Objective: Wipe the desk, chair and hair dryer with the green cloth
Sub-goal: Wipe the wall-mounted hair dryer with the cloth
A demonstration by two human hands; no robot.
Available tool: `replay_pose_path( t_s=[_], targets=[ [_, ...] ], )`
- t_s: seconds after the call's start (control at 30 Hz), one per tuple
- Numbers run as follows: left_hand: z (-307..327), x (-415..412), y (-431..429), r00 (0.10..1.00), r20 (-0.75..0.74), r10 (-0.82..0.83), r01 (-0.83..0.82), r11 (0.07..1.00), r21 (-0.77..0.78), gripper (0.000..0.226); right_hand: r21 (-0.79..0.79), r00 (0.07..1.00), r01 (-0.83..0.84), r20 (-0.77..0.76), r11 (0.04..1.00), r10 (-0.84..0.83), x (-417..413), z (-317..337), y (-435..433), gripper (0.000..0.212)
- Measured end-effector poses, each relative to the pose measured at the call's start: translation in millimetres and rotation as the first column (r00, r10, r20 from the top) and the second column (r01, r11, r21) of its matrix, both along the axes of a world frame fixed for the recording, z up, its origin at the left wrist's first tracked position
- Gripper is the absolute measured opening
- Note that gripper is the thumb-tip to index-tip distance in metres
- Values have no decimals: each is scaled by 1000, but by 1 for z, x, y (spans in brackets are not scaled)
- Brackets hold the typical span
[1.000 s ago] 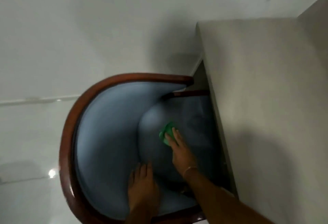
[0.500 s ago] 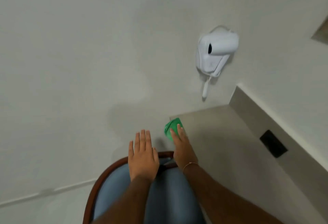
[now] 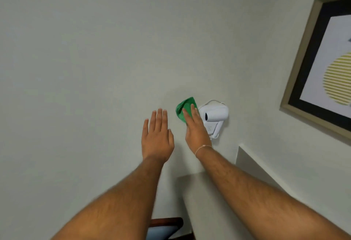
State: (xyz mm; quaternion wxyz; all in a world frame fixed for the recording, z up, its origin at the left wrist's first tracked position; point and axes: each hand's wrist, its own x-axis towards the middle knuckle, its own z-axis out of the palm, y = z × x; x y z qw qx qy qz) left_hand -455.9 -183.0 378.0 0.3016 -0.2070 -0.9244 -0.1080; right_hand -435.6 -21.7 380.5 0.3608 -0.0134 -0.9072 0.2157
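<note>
**Hands raised to the wall-mounted dryer**

Since half a second ago the view has tipped upward: both hands have risen from chair height to the level of the white plastic wall-mounted hair dryer point(image 3: 215, 115), and most of the chair has dropped out of sight.

Head view, with the hair dryer as landmark. The right hand point(image 3: 196, 132) reaches up just left of the dryer, fingers extended and close together, pressing the crumpled green cloth point(image 3: 183, 110) beneath them; whether the thumb pinches the cloth cannot be told. The cloth sits just left of the dryer's body, and whether it touches it cannot be told. A thin bracelet circles the right wrist. The left hand point(image 3: 157, 137) hangs further left of the dryer, flat and fully spread, holding nothing. Below the dryer lies the pale beige desk top point(image 3: 214, 201). Far below and left of the dryer, a corner of the dark wooden chair with blue upholstery point(image 3: 164, 228) shows at the bottom edge. Right of the dryer hangs a framed picture point(image 3: 313, 65) on the pale wall point(image 3: 95, 49).
</note>
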Motion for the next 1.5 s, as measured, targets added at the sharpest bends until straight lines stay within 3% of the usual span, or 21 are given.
replay_pose_path(
  t_s=[0.3, 0.4, 0.5, 0.63, 0.83, 1.1, 1.27, 1.37, 1.5],
  targets=[
    [38, 8, 33, 998, -49, -43, 43, 999, 15, 69, 66, 993, 67, -106, 996, -60, 15, 54, 36, 72],
    [25, 17, 53, 993, -41, -108, 109, 994, 12, 69, 90, 989, 125, -84, 988, -118, 38, 38, 55, 75],
    [0, 36, 86, 971, -16, -238, 238, 971, -8, 68, 19, 984, 178, -18, 984, -178, 74, 5, 84, 83],
    [-47, 80, 143, 894, 74, -441, 444, 895, -28, 68, -72, 944, 330, 49, 941, -327, 144, -53, 130, 73],
    [-147, 188, 219, 685, 282, -672, 708, 705, -40, 70, -207, 802, 592, 245, 779, -545, 293, -159, 182, 63],
    [-262, 339, 258, 367, 575, -731, 911, 406, -66, 71, -307, 536, 843, 521, 441, -664, 475, -283, 173, 71],
    [-309, 399, 258, 287, 685, -670, 954, 263, -142, 70, -289, 367, 929, 648, 230, -667, 559, -347, 135, 70],
    [-328, 416, 254, 269, 730, -628, 961, 230, -156, 70, -408, 392, 905, 701, 117, -596, 595, -375, 106, 61],
    [-337, 413, 250, 264, 748, -609, 961, 230, -152, 71, -498, 374, 867, 648, 2, -663, 618, -389, 91, 49]
  ],
)
